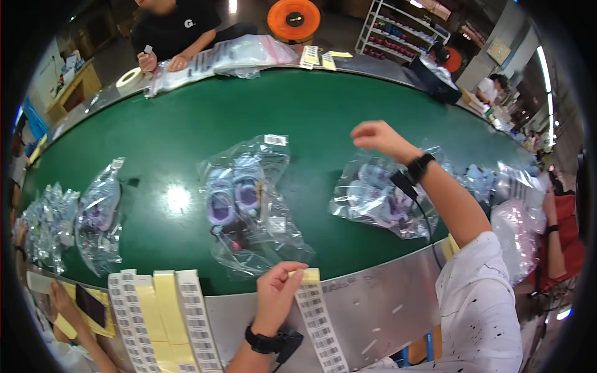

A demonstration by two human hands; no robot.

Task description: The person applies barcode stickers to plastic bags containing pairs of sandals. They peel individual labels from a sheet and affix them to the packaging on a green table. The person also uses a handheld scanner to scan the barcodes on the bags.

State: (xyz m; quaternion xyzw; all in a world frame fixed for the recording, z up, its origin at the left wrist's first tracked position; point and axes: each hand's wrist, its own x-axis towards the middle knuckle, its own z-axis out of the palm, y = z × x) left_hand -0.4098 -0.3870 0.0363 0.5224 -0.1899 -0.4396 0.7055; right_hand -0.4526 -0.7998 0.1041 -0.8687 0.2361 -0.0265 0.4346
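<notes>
Near the table's front edge, my left hand pinches the yellow top end of a barcode label strip that hangs toward me. My right hand is held over the green surface, above a clear bag of pale blue and lilac shoes and apart from it. Its fingers are drawn together; what they hold, if anything, is too small to make out. Between my hands, slightly left, another clear bag with a pair of light blue shoes lies flat with a white barcode label at its top corner.
More bagged shoes lie at the left, others at the right. Several label strips rest on the metal edge. Co-workers' hands show at left. Across the green table, a person sits behind stacked plastic bags.
</notes>
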